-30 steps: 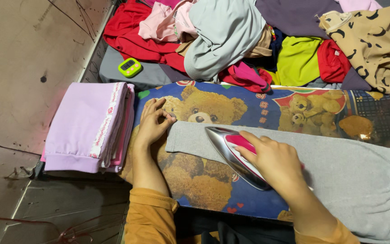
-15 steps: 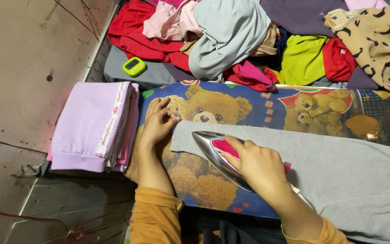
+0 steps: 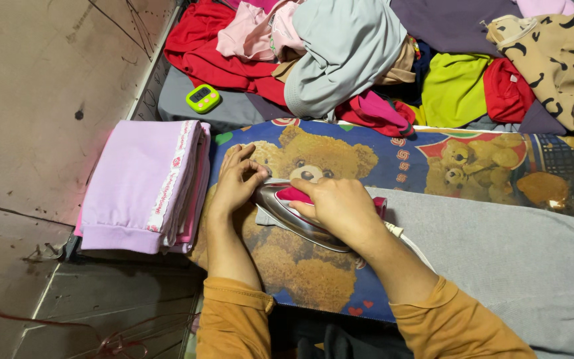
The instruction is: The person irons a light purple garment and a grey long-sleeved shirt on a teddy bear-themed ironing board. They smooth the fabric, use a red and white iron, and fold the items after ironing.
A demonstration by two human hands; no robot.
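Head view, looking down at an ironing surface covered with a blue cloth (image 3: 393,159) printed with teddy bears.

Right hand (image 3: 340,207): closed around the pink handle of an iron (image 3: 293,214), fingers wrapped over the top. The iron has a shiny metal body and lies tilted, its pointed end toward the left hand. It sits on the left end of a grey garment (image 3: 519,259) that stretches across the cloth to the right edge of view. A pale cord (image 3: 403,238) runs from the iron's back end under the right forearm.

Left hand (image 3: 236,181): flat and open, fingers spread narrow, pressing on the bear cloth just beside the iron's tip. Thumb appears to touch the iron's nose or the garment edge; cannot tell which.

Both forearms are bare, with orange sleeves (image 3: 234,319) pushed up near the elbows.

Left of the cloth: a folded stack of lilac and pink fabric (image 3: 134,186), touching the cloth's edge.

Beyond the cloth: a loose heap of clothes — red (image 3: 200,53), pale pink (image 3: 254,30), light grey-green (image 3: 347,46), yellow-green (image 3: 453,90), purple (image 3: 453,23), tan with black marks (image 3: 559,60). A small green timer (image 3: 202,98) lies on a grey pad near the heap's left end, well apart from both hands.

Far left: bare concrete floor (image 3: 41,100).
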